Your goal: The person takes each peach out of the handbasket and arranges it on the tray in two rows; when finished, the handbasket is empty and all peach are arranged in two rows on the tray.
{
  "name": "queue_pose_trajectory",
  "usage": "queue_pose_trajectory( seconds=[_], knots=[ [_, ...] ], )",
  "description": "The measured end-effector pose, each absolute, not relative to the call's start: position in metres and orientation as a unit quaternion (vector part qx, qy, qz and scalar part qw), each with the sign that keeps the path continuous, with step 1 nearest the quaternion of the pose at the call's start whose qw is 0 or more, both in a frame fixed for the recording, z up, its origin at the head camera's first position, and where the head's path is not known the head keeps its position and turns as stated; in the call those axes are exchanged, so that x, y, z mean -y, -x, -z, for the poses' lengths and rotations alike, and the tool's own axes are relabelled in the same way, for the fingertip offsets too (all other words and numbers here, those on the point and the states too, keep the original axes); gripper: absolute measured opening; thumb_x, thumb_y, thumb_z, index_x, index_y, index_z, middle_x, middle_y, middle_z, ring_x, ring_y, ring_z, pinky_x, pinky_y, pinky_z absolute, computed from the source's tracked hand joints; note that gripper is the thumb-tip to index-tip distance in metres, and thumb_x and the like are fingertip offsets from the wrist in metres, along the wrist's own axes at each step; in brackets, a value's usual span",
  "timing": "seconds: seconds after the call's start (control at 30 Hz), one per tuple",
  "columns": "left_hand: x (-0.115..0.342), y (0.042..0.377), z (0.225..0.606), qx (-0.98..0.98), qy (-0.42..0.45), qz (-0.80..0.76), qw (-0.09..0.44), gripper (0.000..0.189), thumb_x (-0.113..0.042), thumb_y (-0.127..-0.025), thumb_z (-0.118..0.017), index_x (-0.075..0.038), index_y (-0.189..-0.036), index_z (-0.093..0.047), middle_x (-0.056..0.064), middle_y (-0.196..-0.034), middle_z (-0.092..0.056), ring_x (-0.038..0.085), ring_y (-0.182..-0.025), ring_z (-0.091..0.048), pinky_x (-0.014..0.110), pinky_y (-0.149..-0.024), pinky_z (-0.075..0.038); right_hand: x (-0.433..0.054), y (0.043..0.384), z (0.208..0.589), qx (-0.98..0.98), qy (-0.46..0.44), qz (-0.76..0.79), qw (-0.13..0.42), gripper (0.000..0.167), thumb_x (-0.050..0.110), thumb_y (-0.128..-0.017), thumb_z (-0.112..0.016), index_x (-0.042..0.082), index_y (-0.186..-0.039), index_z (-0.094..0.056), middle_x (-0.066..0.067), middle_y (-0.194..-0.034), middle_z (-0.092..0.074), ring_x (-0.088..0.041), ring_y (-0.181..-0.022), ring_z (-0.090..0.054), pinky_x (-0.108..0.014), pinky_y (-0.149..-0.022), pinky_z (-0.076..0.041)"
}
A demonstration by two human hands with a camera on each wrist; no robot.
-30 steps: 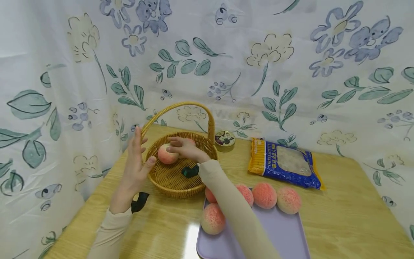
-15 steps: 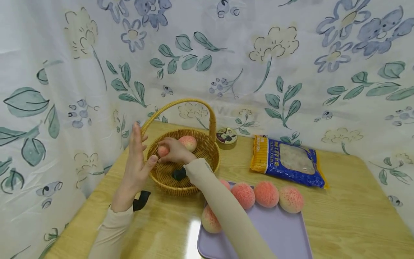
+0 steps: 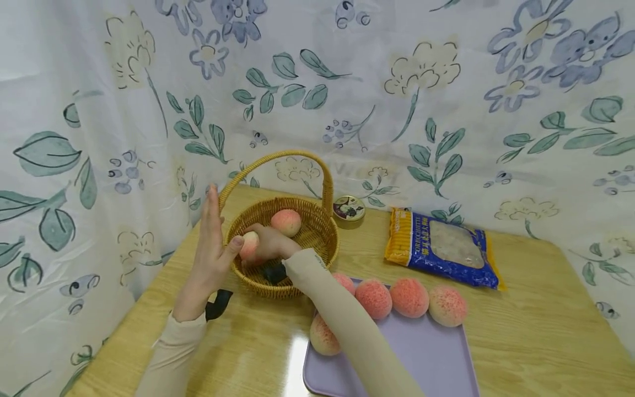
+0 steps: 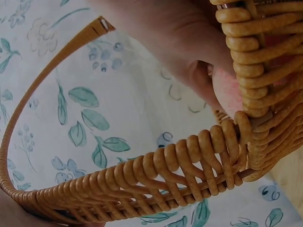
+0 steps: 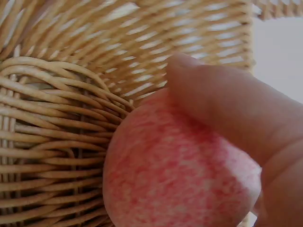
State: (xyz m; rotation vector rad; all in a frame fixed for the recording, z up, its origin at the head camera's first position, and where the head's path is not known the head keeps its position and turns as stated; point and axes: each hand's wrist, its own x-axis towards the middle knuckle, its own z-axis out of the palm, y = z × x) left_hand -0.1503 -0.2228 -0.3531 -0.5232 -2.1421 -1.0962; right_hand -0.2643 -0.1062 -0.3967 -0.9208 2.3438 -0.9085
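Note:
A round wicker basket point(image 3: 278, 291) with a tall arched handle point(image 3: 285, 154) stands on the wooden table. Inside it, at the left side, my right hand point(image 3: 270, 242) grips a pink-and-cream peach point(image 3: 249, 246); in the right wrist view the thumb lies over the top of this peach point(image 5: 175, 161), close to the woven bottom. A second peach point(image 3: 286, 223) rests toward the back of the basket. My left hand point(image 3: 204, 270) is upright at the basket's left side, fingers straight, beside the handle's base. It holds nothing.
Right of the basket, a lilac tray point(image 3: 421, 355) carries several peaches point(image 3: 373, 299), partly covered by my right sleeve point(image 3: 347, 325). A round tin point(image 3: 348, 211) stands behind the basket, and a blue-and-yellow orecchiette bag point(image 3: 444, 246) lies farther right. A floral curtain point(image 3: 367, 99) hangs behind.
My right hand has moved from over the basket onto the left peach and now grips it, with the peach turned in the fingers. The left hand has stayed nearly still.

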Motion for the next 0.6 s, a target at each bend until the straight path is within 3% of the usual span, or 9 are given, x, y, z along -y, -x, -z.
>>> queue_pose_trajectory(
  seconds=[0.27, 0.5, 0.6],
  knots=[
    [0.224, 0.149, 0.354, 0.818, 0.209, 0.425, 0.326, 0.089, -0.059, -0.097, -0.040, -0.006, -0.156, 0.001, 0.007, -0.165, 0.002, 0.028, -0.150, -0.005, 0.071, -0.100, -0.028, 0.091, 0.265, 0.387, -0.822, 0.275, 0.419, 0.271, 0.072, 0.043, -0.089, -0.067, 0.014, -0.147, -0.038, -0.009, -0.146, -0.046, -0.024, -0.129, -0.049, -0.037, -0.101, -0.045],
    [0.222, 0.150, 0.354, 0.819, 0.202, 0.420, 0.334, 0.093, -0.065, -0.095, -0.037, -0.004, -0.155, 0.000, 0.009, -0.164, -0.001, 0.035, -0.147, -0.014, 0.070, -0.097, -0.030, 0.060, 0.262, 0.366, -0.774, 0.237, 0.498, 0.312, 0.068, 0.034, -0.093, -0.062, 0.012, -0.150, -0.032, -0.014, -0.139, -0.051, -0.024, -0.116, -0.059, -0.037, -0.090, -0.053],
    [0.222, 0.151, 0.354, 0.818, 0.202, 0.422, 0.334, 0.094, -0.066, -0.094, -0.037, -0.005, -0.155, -0.001, 0.009, -0.164, 0.000, 0.033, -0.148, -0.012, 0.070, -0.097, -0.030, 0.041, 0.259, 0.360, -0.737, 0.229, 0.546, 0.328, 0.062, 0.027, -0.096, -0.059, 0.010, -0.149, -0.032, -0.016, -0.139, -0.049, -0.024, -0.111, -0.061, -0.045, -0.092, -0.053]
  ],
)
